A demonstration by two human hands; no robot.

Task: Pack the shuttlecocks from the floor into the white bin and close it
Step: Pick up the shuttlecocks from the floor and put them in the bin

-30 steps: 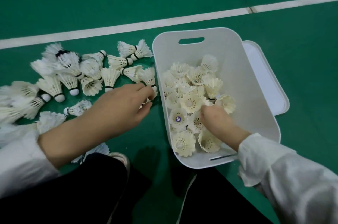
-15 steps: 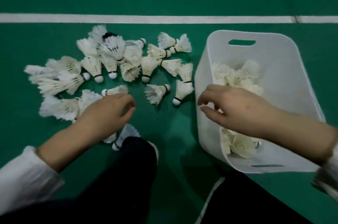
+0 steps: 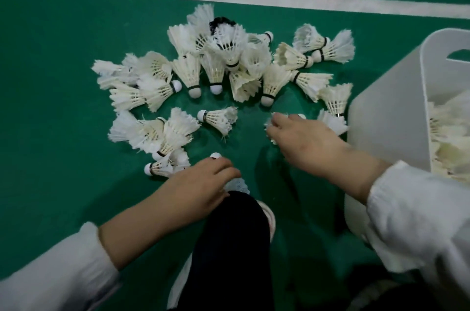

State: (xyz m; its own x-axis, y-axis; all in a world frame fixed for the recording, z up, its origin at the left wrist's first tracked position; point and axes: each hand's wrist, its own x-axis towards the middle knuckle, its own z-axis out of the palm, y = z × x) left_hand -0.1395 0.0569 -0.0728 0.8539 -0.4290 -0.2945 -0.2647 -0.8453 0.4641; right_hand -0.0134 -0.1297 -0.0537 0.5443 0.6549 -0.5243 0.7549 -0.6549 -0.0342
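while your left hand [image 3: 203,183] curls round a lone shuttlecock [image 3: 239,185] well left of the white bin [image 3: 386,120], your right hand [image 3: 305,143] closes its fingers on a second shuttlecock [image 3: 268,130] nearer the bin's wall. knuckles hide both grips. the frame edge cuts off the bin. the pile [image 3: 229,69] lies left of it, with bare floor [image 3: 249,148] between your hands.

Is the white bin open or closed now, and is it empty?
Open, not empty: no lid covers the visible part of the white bin, and shuttlecocks lie inside.
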